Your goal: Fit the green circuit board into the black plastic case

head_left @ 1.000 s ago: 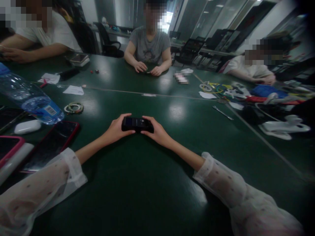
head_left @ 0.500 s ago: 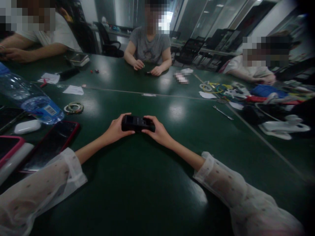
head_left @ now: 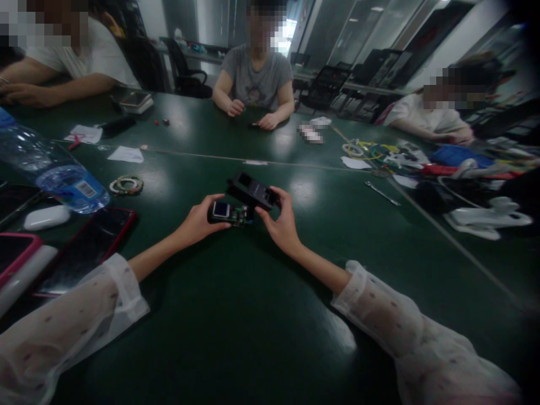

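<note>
My left hand (head_left: 203,217) grips the left end of a small electronic device (head_left: 236,215), thumb in front and fingers behind. Its green circuit board and a small square screen (head_left: 221,210) lie bare. Just behind and above it, my right hand (head_left: 282,220) holds a black plastic cover (head_left: 251,190) by its right end, between thumb and fingers. The cover is tilted, its left end farther away, and has a window cut in it. It is apart from most of the board; whether their edges touch I cannot tell.
On my left are a large water bottle (head_left: 71,174), a red-edged phone (head_left: 90,247), a white case (head_left: 47,217) and bracelets (head_left: 126,185). A wrench (head_left: 382,193) and tangled cables (head_left: 371,151) lie to the right. Three people sit around the green table (head_left: 236,326).
The black cover has come off the device in my right hand, moving up and back and turning. The circuit board now shows. My left hand has stayed in place.
</note>
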{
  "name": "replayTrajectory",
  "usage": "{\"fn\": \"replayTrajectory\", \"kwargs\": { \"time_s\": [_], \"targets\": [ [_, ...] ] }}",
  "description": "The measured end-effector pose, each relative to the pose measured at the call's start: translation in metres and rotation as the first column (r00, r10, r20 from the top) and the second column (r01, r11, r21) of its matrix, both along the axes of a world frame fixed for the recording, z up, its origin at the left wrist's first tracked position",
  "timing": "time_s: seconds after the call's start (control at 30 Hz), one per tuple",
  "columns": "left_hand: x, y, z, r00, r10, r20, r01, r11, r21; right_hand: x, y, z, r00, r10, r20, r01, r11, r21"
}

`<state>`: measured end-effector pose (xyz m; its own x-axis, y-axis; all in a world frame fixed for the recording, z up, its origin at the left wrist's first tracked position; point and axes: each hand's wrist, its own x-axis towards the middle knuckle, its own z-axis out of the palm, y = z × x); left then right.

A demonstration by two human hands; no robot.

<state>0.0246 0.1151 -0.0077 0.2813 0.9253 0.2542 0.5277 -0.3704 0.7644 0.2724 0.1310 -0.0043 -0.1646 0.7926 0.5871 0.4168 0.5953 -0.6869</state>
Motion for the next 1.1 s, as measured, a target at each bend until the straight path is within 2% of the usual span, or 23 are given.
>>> {"fn": "replayTrajectory", "kwargs": {
  "time_s": [0.23,0.43,0.77,1.1],
  "targets": [
    [0.0,-0.002,0.005,1.0,0.001,0.016,0.0,0.998,-0.058,0.005,0.021,-0.018,0.997,-0.034,-0.064,0.023,0.986,-0.166],
    [0.001,-0.002,0.006,1.0,-0.012,0.014,0.013,0.999,-0.034,0.006,0.022,-0.017,0.996,-0.041,-0.078,0.019,0.965,-0.261],
    [0.002,-0.004,0.009,0.999,-0.013,-0.033,0.012,0.999,-0.048,0.01,0.025,-0.025,0.997,-0.054,0.056,0.065,0.976,-0.207],
    [0.002,-0.004,0.009,0.999,-0.025,-0.041,0.024,0.999,-0.04,0.011,0.025,-0.026,0.997,-0.042,0.064,0.054,0.978,-0.203]
  ]
}}
